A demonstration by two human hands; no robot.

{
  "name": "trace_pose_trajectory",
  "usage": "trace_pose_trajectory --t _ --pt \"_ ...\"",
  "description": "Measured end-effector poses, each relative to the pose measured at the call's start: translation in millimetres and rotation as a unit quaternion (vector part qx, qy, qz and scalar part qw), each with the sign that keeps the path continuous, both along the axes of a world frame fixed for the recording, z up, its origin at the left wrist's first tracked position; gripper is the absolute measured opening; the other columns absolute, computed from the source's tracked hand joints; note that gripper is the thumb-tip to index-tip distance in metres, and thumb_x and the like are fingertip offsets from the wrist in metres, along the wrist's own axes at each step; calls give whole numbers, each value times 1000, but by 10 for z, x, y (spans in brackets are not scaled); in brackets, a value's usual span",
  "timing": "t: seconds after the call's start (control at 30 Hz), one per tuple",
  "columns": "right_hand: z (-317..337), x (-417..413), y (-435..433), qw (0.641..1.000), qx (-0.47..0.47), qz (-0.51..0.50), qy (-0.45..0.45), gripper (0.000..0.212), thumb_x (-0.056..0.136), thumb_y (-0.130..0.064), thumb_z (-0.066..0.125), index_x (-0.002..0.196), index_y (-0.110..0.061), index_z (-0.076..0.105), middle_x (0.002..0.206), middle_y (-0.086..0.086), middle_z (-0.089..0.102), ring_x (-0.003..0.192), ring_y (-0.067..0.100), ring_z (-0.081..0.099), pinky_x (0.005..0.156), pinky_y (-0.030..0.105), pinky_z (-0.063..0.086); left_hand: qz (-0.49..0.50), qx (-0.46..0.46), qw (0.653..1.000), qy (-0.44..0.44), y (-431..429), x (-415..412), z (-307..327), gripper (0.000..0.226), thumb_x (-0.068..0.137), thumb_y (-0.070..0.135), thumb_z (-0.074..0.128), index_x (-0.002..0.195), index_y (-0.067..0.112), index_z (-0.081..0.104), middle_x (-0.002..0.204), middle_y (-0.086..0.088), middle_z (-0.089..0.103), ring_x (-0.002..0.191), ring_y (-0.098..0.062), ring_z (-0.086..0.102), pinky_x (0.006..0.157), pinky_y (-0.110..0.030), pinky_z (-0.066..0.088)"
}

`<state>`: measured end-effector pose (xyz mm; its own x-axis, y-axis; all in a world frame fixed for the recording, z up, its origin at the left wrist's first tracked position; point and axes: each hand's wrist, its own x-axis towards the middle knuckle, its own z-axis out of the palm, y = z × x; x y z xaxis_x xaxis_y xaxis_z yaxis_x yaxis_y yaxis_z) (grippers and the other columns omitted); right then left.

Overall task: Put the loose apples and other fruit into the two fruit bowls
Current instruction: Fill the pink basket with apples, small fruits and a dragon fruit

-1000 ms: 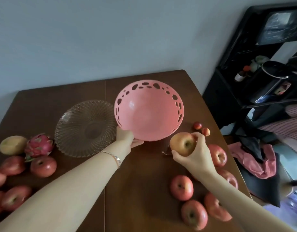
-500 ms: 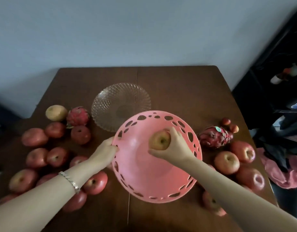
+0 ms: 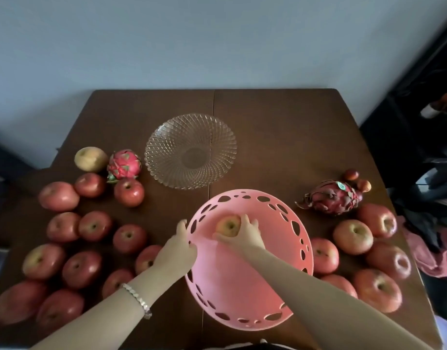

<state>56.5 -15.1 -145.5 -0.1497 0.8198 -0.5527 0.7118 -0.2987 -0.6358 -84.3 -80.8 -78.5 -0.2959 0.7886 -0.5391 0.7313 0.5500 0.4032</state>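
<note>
Pink plastic, smooth and round with oval cut-outs along its rim, forms the pink bowl (image 3: pixel 245 281) near the front middle of the dark wooden bench (image 3: pixel 280 137). Inside it we see a yellow-green apple (image 3: pixel 227 225) low against the far wall, with our right hand (image 3: pixel 245 236) curled over its near side, fingers closed around it, the forearm reaching in across the bowl from the lower right. Our left hand (image 3: pixel 178 251) clamps the bowl's left rim, thumb on the outside; a beaded bracelet (image 3: pixel 137 300) circles that wrist.

Behind the pink bowl, just apart from it, stands a clear glass bowl (image 3: pixel 190 150) with a cut diamond pattern and scalloped edge, nothing in it. Glossy red apples (image 3: pixel 81 269) lie loose in a cluster to the left, more red apples (image 3: pixel 353 237) to the right. A scaly pink dragon fruit (image 3: pixel 124 164) sits beside a dull yellow round fruit (image 3: pixel 90 159) at the far left. A darker dragon fruit (image 3: pixel 333 198) on the right carries a small green sticker (image 3: pixel 340 185), its writing too small to read, with two small red fruits (image 3: pixel 357 179) just behind it.
</note>
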Motion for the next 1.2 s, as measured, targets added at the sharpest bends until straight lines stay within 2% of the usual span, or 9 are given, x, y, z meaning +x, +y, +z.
trace_pose_trajectory --t 0.07,0.13,0.27,0.33,0.5,0.7,0.9,1.03,1.2 --pt "-14 98 8 999 8 -29 29 85 60 -50 78 127 -19 36 122 6 41 118 28 41 94 38 40 -88 125 981 116 -4 43 -81 66 82 6 51 142 5 25 140 -24 35 129 -39 36 106 -42 31" --pt "12 187 20 998 0 -33 56 86 62 -46 79 130 -16 35 128 7 44 118 25 44 93 32 39 -197 223 943 152 45 143 -184 66 74 8 61 136 5 39 141 -21 37 131 -37 36 107 -51 29" --pt "184 454 2 995 -30 62 66 85 67 -35 78 136 -14 34 132 5 48 116 19 51 96 31 44 -289 140 914 249 179 423 -309 76 82 31 55 146 19 16 155 -10 10 144 -23 9 106 -57 -19" --pt "347 678 10 994 1 74 80 71 72 -24 75 134 -12 41 129 5 52 111 16 54 93 30 47 -302 132 910 252 278 513 -343 78 83 37 51 147 22 8 155 -13 4 144 -25 2 104 -53 -25" --pt "722 1448 94 969 245 -22 -2 38 75 -12 64 113 -18 62 104 -4 56 100 15 57 83 23 44 -397 80 895 187 461 630 -457 72 88 34 52 147 29 11 157 -10 -4 144 -30 -4 114 -48 -1" --pt "566 1705 66 978 -28 109 -178 71 75 -44 62 138 -33 31 141 6 30 129 30 27 106 43 31 -302 46 940 153 438 703 -514 53 85 24 55 134 28 35 141 -6 22 126 -33 22 94 -43 38" --pt "488 1733 165 982 -40 155 -103 59 74 -38 62 129 -40 39 140 1 29 127 27 31 106 42 32 -231 53 960 151 274 683 -541 56 86 27 57 136 32 32 143 -7 19 124 -33 25 95 -40 39" --pt "344 1801 133 967 -58 204 -143 71 68 -17 61 130 -41 36 141 1 23 124 28 28 99 38 38 -227 75 962 129 247 664 -566 54 89 24 54 137 32 31 147 -7 13 129 -34 20 99 -42 37" --pt "269 1834 42 982 27 125 -136 72 59 -27 75 124 -39 46 129 3 40 111 26 42 91 36 45 -242 82 957 135 245 653 -586 54 91 26 50 140 28 27 148 -9 11 132 -33 15 100 -42 35"
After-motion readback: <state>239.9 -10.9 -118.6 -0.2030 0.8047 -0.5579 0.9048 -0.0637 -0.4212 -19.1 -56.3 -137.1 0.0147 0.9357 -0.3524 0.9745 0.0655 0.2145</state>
